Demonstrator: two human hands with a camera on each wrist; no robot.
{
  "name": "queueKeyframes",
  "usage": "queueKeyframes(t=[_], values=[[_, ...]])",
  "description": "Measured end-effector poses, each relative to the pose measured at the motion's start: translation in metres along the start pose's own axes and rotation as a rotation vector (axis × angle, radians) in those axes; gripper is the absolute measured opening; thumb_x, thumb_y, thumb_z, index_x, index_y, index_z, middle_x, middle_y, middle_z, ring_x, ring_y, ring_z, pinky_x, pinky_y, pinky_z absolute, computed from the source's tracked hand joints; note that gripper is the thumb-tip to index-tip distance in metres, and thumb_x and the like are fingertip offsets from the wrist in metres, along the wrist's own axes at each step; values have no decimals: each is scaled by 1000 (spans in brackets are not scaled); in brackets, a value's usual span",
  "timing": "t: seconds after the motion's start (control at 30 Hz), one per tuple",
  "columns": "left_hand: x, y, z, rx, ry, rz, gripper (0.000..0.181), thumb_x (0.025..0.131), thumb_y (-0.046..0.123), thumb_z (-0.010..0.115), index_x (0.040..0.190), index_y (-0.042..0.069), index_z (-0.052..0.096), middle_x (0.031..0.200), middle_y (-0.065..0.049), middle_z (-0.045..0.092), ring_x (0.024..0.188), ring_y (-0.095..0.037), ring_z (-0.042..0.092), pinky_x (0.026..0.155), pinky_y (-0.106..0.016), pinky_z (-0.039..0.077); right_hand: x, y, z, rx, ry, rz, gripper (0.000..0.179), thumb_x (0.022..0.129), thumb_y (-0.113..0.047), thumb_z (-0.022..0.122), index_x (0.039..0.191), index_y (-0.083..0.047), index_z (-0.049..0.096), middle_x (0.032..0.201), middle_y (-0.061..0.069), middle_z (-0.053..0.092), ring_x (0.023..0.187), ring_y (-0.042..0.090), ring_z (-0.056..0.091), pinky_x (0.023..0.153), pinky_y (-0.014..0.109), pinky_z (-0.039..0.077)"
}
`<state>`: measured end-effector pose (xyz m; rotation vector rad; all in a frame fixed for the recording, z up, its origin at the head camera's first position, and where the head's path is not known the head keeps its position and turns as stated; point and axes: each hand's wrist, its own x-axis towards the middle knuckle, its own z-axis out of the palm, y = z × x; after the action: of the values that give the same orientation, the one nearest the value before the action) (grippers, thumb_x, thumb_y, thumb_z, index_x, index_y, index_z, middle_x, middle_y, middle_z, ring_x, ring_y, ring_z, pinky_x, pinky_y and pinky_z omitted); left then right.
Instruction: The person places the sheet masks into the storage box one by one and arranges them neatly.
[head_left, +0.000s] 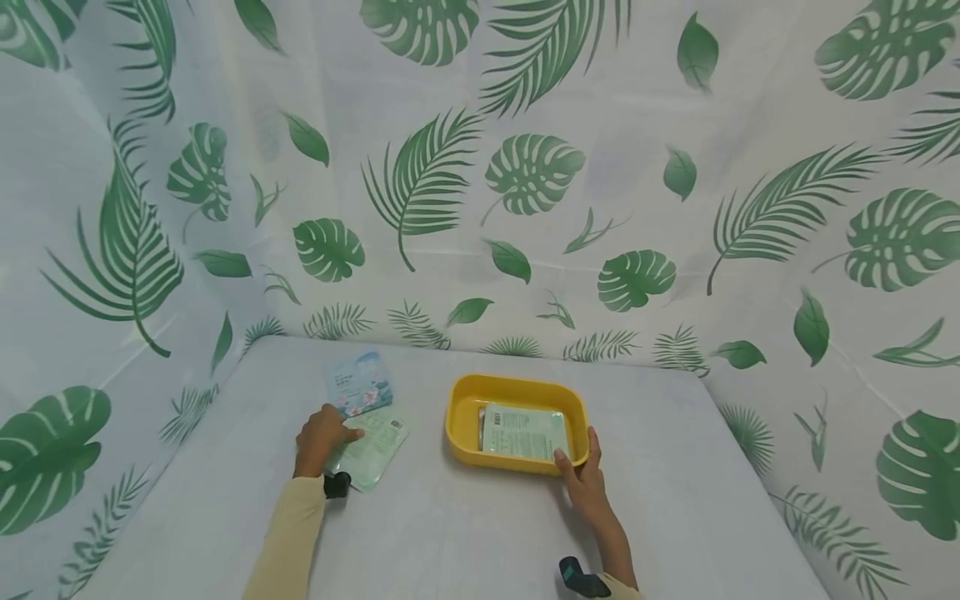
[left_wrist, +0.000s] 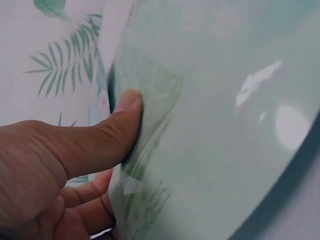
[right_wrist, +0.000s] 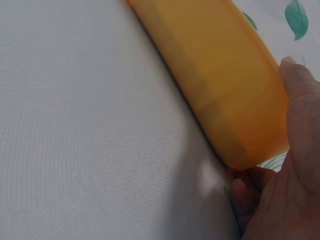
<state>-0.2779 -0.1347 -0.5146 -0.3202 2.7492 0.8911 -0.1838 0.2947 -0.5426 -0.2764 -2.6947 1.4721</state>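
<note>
My left hand (head_left: pixel 321 437) pinches the left edge of a flat, shiny pale green packet (head_left: pixel 372 446), thumb on top and fingers beneath. In the left wrist view the packet (left_wrist: pixel 215 125) creases beside the thumb (left_wrist: pixel 112 132). A blue packet (head_left: pixel 358 383) with a floral print lies just behind it, partly overlapped. At the near right corner of a yellow plastic tray (head_left: pixel 465 452), my right hand (head_left: pixel 587 483) grips the wall, thumb at the rim and fingers around the outside. Inside the tray lies a pale green packet (head_left: pixel 525 432) with printed text, another edge showing beneath it.
A white-covered table (head_left: pixel 465 533) carries everything. Leaf-printed cloth (head_left: pixel 540 317) hangs behind the table and along both sides. Dark wrist devices, a left one (head_left: pixel 337 485) and a right one (head_left: pixel 583 578), sit on the forearms.
</note>
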Motion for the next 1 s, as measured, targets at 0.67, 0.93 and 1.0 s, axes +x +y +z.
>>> queueKeyframes(t=[0.67,0.93,1.0], values=[[-13,-18,-13,-260,-325,172,29,91,13,66,108,-4,52,87,-9,60,76,-19,55,67,-31,44,-2,0,-1,8,-6,-5,87,100,-39,52,155,-9,-8,154,33,24,141,47,31,116,58,21],[-12,-17,-7,-608,-371,203,58,95,8,59,141,-7,27,105,-19,68,74,-18,69,65,-32,56,-1,-1,0,6,3,-10,85,100,-38,52,155,-10,-7,152,32,29,139,45,34,115,57,23],[-12,-16,-7,-661,-361,235,63,95,3,58,145,-5,19,112,-25,65,79,-20,71,67,-35,57,-1,-1,0,10,2,-15,86,100,-38,52,155,-9,-8,152,32,29,139,45,34,115,57,23]])
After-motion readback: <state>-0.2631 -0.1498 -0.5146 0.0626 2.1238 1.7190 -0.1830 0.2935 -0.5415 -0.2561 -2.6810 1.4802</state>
